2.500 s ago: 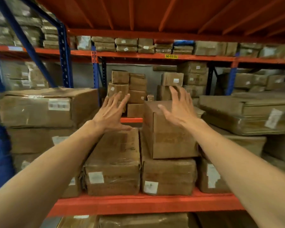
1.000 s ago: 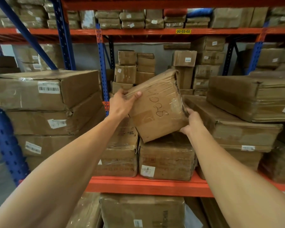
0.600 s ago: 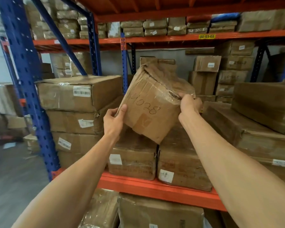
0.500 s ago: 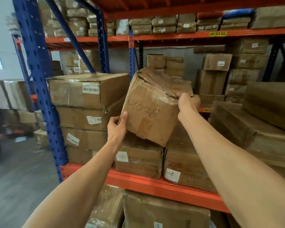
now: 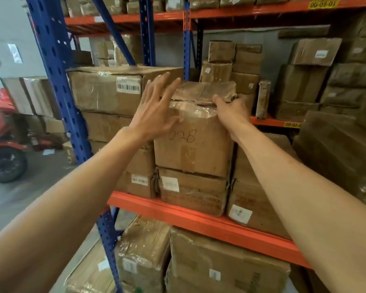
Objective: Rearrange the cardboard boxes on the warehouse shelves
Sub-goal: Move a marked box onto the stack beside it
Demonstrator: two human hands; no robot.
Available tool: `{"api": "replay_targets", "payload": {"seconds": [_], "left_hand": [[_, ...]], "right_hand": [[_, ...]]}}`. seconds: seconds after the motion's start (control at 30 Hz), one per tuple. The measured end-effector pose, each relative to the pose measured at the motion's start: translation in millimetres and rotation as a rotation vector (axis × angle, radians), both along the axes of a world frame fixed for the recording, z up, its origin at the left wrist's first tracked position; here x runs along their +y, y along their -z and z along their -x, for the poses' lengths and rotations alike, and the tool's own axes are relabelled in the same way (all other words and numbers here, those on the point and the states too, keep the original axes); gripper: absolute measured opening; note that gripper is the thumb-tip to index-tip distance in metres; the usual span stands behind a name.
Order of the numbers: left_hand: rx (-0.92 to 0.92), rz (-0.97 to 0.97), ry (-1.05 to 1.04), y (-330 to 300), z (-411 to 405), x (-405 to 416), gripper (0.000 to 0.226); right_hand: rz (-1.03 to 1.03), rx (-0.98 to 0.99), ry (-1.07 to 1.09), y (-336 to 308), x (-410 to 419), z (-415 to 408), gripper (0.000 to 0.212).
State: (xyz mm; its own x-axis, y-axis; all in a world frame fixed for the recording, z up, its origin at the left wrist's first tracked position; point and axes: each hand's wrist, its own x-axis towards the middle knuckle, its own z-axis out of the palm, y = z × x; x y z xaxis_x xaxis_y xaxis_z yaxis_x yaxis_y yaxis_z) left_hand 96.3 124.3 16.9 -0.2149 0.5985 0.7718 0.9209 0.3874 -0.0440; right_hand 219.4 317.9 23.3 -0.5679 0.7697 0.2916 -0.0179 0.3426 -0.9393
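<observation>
A taped cardboard box with handwritten digits (image 5: 195, 144) stands upright on top of a lower box (image 5: 190, 193) on the orange shelf (image 5: 199, 220). My left hand (image 5: 156, 108) lies flat against the box's upper left front, fingers spread, holding nothing. My right hand (image 5: 230, 108) grips the box's crumpled top right corner. A large labelled box (image 5: 114, 89) tops the stack just to the left.
A blue upright post (image 5: 57, 81) stands at the shelf's left end. Flat wide boxes (image 5: 336, 149) are stacked to the right and more boxes fill the back rack and the level below. A red vehicle (image 5: 2, 144) is parked in the aisle at left.
The box, held tilted in the air between both hands, now stands upright on the lower box. My left hand has let go and rests flat on its front; the view swung left.
</observation>
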Motion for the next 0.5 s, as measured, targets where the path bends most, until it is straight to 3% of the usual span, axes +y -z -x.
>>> {"api": "replay_targets", "payload": {"seconds": [0.13, 0.27, 0.5], "left_hand": [[-0.125, 0.491, -0.039, -37, 41, -5, 0.117], [-0.052, 0.51, -0.07, -36, 56, 2, 0.118], [-0.057, 0.558, -0.091, -38, 46, 4, 0.12]], "right_hand": [[-0.096, -0.086, -0.135, 0, 14, -10, 0.085], [-0.148, -0.083, -0.136, 0, 18, 1, 0.076], [-0.112, -0.091, -0.088, 7, 16, -1, 0.084]]}}
